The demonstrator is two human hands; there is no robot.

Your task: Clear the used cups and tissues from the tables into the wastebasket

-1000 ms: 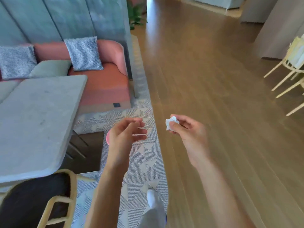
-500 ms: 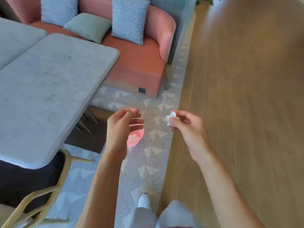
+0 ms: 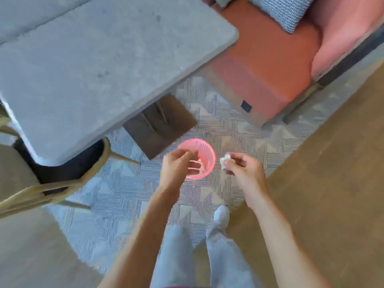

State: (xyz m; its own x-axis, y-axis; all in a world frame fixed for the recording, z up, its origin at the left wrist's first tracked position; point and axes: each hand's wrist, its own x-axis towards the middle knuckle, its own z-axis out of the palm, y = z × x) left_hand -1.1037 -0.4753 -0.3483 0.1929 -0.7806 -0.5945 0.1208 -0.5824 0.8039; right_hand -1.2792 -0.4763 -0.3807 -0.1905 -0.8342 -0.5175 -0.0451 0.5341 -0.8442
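The pink wastebasket (image 3: 204, 154) stands on the patterned rug (image 3: 128, 196), its mouth open upward; the left hand (image 3: 176, 169) hangs over its near-left rim, covering part of the opening; the bench (image 3: 89, 65) edge and a wooden chair (image 3: 62, 183) crowd the left; bare rug and wooden floor (image 3: 324, 173) lie right.

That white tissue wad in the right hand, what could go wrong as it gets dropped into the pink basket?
1. The tissue wad sits beside the pink mesh wastebasket, not over its opening, so released now it would likely land on the patterned rug.
2. The left hand hangs over the opening and could deflect the toss.
3. The basket looks light; a knock might tip it.
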